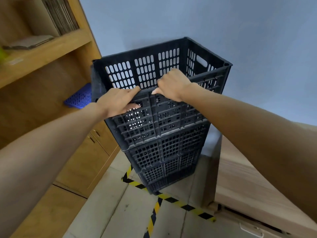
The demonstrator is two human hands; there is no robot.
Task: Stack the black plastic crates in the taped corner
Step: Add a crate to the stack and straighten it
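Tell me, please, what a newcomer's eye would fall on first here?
A tall stack of black crates stands mid-frame in the corner marked by yellow-black floor tape. Both hands grip the top crate's near rim, the left hand beside the right hand. A blue basket lies on the wooden shelf at left.

One view only, from the person's head, looking forward and steeply down over both outstretched forearms. It sits close above the top crate, peering inside it, and the wide lens bends the wooden shelving at left and the taped floor below.
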